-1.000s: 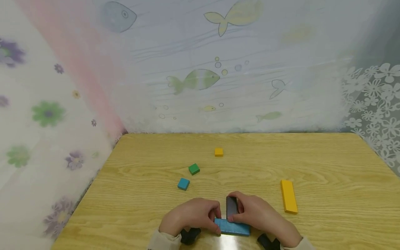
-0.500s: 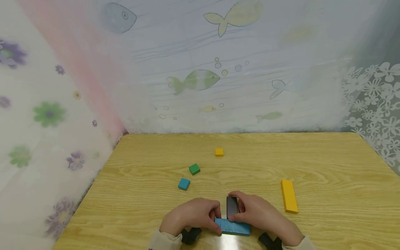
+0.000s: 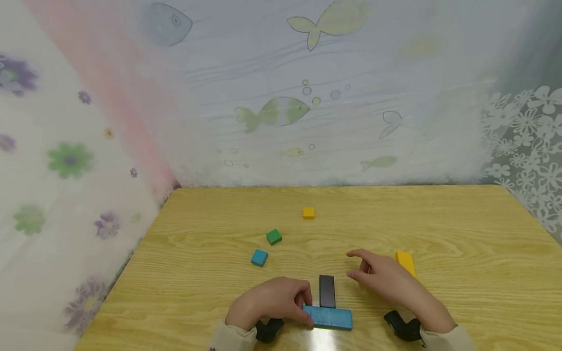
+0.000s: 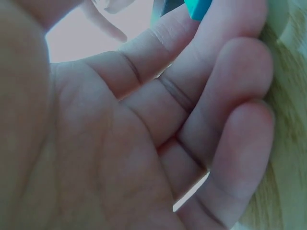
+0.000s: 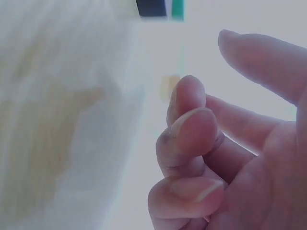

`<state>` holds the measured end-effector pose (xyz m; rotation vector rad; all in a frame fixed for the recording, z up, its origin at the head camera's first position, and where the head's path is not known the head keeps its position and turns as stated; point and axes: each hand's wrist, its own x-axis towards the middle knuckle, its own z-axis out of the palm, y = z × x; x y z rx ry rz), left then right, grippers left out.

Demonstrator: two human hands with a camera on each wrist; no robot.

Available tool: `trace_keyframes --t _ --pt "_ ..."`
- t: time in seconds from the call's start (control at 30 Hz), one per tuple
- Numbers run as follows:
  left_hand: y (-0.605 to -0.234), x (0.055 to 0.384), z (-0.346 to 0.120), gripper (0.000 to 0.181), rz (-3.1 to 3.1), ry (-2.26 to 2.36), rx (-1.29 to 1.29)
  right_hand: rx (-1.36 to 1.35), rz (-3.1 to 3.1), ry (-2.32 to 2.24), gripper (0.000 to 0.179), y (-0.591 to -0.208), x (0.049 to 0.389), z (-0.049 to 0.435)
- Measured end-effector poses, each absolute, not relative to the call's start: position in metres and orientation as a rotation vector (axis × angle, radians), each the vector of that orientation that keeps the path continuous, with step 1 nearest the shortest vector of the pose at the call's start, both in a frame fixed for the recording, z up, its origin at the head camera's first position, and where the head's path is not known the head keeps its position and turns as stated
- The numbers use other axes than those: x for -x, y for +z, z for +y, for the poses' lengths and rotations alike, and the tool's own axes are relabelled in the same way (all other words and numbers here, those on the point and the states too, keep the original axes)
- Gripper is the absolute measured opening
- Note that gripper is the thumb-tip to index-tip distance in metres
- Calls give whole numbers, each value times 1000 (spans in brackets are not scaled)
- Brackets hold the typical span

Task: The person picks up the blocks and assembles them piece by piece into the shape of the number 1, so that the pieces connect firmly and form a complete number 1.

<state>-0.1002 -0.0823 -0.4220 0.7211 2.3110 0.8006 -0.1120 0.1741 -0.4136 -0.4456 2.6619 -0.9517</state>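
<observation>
With thumb and fingers, my left hand (image 3: 276, 301) pinches the left end of a long blue block (image 3: 332, 318) lying flat near the table's front. In the left wrist view, a corner of that blue block (image 4: 196, 6) shows at the fingertips. A black block (image 3: 327, 291) lies lengthwise against the blue block's far edge, the two forming a T. My right hand (image 3: 391, 280) hovers right of the black block, thumb and index finger apart, holding nothing. It partly hides a long yellow block (image 3: 405, 262).
A small blue block (image 3: 259, 258), a small green block (image 3: 274, 237) and a small yellow block (image 3: 309, 213) lie farther back on the wooden table (image 3: 197, 243). A wall with fish drawings (image 3: 281, 111) stands behind the table's far edge.
My right hand has let go of the black block and moved right, now partly covering the long yellow block. The black block stays against the blue one. My left hand keeps its hold.
</observation>
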Motion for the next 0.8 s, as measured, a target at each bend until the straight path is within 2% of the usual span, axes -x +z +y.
trace_keyframes --t 0.8 --pt "-424 101 -82 19 2317 814 -747 223 2804 -845 61 -399 125 247"
